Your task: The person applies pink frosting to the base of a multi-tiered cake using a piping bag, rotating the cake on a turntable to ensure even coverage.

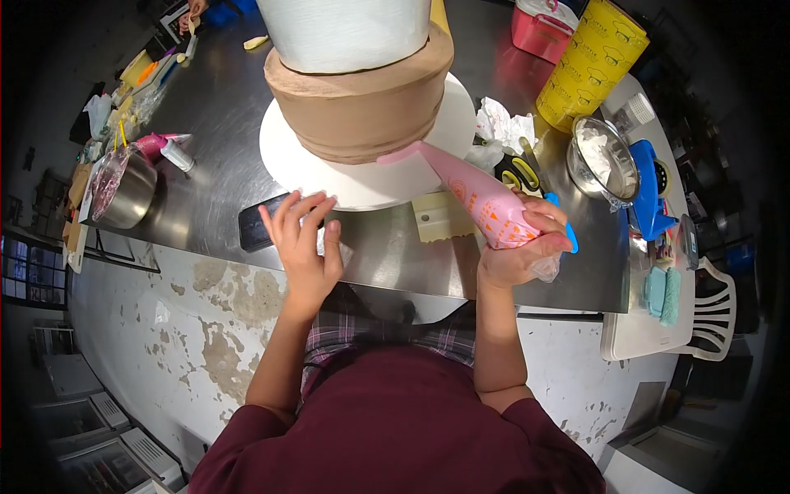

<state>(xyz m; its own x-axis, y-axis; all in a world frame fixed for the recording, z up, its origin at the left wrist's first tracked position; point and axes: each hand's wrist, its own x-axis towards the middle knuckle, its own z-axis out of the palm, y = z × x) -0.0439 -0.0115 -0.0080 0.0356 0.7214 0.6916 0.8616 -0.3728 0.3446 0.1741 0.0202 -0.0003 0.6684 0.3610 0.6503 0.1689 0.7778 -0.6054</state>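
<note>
A two-tier cake stands on a round white cake board [288, 169]; its lower tier [354, 115] is brown and its upper tier [350, 33] is pale grey-white. My right hand [527, 243] is wrapped round a piping bag [481, 198] filled with pink cream. The bag's tip points left at the foot of the brown tier, where a short band of pink [399, 155] lies on the board. My left hand [304, 235] is open, fingers spread, close to the board's front left edge. Partly under that hand lies a dark phone [257, 224].
A cream-coloured notched scraper [440, 218] and yellow-handled scissors [520, 174] lie right of the board. Further right are a metal bowl [603, 160] with white cream and a yellow cylinder [588, 66]. A steel pot [127, 193] stands left. Another person's hand [196, 8] shows at the far left.
</note>
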